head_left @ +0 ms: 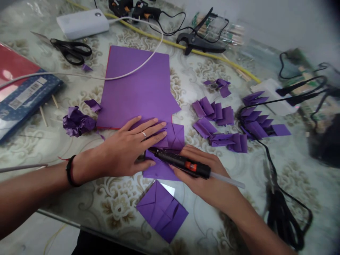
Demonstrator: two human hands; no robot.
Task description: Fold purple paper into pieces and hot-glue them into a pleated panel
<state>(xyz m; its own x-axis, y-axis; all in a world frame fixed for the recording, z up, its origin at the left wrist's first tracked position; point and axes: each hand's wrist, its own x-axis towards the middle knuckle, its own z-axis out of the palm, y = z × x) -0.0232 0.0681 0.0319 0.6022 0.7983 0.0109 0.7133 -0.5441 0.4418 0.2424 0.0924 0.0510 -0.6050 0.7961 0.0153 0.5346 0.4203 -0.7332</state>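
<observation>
My left hand (124, 150) lies with outstretched fingers over a folded purple paper piece (176, 136), pressing it against the table. My right hand (209, 184) is wrapped round a black hot glue gun (183, 162), a translucent glue stick (228, 180) poking out of its back. The gun's nozzle points left, between my left thumb and fingers, at the edge of the folded paper; its very tip is hard to make out. Another purple piece (158, 170) shows under the gun. Nearer to me is a creased purple square (163, 212). Beyond my left hand lies a stack of purple sheets (138, 81).
Several pleated purple paper pieces (212, 109) lie at right, with crumpled paper (78, 121) at left. Black scissors (73, 49), a white power bank (83, 24) and a black clamp (199, 40) are farther back. Another pair of scissors (284, 219) and a black cord lie right.
</observation>
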